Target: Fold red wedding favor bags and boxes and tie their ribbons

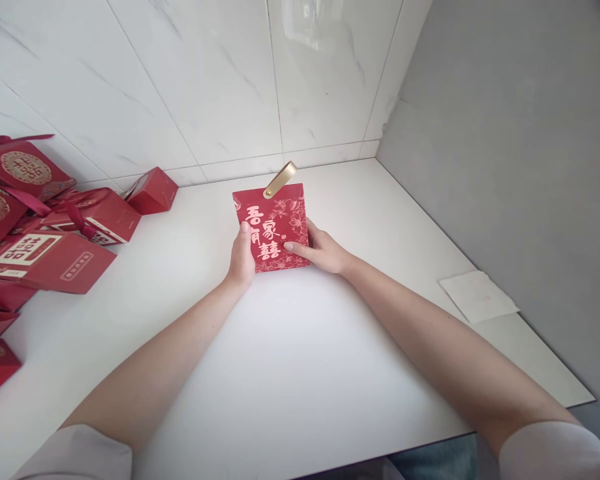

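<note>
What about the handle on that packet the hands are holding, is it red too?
No, the handle is gold, while the packet itself is red.

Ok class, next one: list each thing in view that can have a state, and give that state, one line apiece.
Red packet: held between both hands, printed face toward the camera; contents can't be seen.
Gold strap: attached at the packet's top, looped upward.
Left hand: gripping the packet's left edge.
Right hand: gripping its right side, thumb in front.
Red boxes: heaped together.
White paper: lying loose.
</note>
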Available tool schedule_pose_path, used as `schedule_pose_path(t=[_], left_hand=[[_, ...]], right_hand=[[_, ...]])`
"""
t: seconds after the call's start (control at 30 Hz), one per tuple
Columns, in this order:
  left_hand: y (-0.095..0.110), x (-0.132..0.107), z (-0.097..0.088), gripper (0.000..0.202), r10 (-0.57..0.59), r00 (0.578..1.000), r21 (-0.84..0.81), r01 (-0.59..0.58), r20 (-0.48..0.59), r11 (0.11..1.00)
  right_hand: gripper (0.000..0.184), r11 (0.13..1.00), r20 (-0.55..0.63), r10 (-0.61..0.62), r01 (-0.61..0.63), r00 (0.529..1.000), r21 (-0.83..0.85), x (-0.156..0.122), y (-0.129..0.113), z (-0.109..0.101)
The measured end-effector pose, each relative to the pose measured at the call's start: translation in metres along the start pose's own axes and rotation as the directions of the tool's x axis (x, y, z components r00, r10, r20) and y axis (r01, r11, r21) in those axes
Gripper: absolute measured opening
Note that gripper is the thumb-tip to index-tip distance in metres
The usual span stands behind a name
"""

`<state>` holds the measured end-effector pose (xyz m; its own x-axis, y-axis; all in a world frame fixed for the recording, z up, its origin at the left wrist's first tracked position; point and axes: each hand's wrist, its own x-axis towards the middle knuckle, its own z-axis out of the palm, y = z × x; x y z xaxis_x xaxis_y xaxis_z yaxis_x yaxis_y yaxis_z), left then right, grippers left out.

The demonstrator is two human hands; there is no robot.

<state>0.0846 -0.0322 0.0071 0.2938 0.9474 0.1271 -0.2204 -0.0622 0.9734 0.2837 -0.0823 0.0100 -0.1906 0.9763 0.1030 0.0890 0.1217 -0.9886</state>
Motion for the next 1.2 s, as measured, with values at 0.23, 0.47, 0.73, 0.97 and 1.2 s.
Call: schedule_pose_path(t=[0.23,0.47,0.73,0.97,1.2], left_hand=[[-0.0017,0.0005,-0.0009,0.069,-0.018,1.0,-0.024,0.017,-0.016,1.0],[-0.0012,0.0001,-0.0006,0.07,-0.008,1.0,-0.015,0.007,-0.025,1.0],[-0.0014,-0.0006,-0.0011,0.074,0.015,1.0,-0.015,-0.015,-0.013,1.0],[-0.0005,-0.0004,0.0005,0.07,0.005,1.0,-0.032,-0.006,-0.025,0.999],[-0.0022,0.0008,-0.0011,0.069,-0.006,1.0,-0.032,0.005,-0.022,0.999]], right_hand=[[0.069,1.0,-0.005,0.005,-0.005,1.0,-0.005,0.0004,0.0007,0.0003],[0.069,1.0,-0.005,-0.002,0.002,1.0,-0.01,0.0002,0.0009,-0.0003],[0.067,1.0,-0.012,0.005,-0.005,1.0,-0.01,0.0001,-0.0005,0.0007],[0.068,1.0,-0.004,-0.004,0.004,1.0,-0.01,0.0006,0.0005,-0.0001],[0.07,1.0,0.0,0.004,-0.004,1.0,-0.01,0.0001,0.0,0.0001]])
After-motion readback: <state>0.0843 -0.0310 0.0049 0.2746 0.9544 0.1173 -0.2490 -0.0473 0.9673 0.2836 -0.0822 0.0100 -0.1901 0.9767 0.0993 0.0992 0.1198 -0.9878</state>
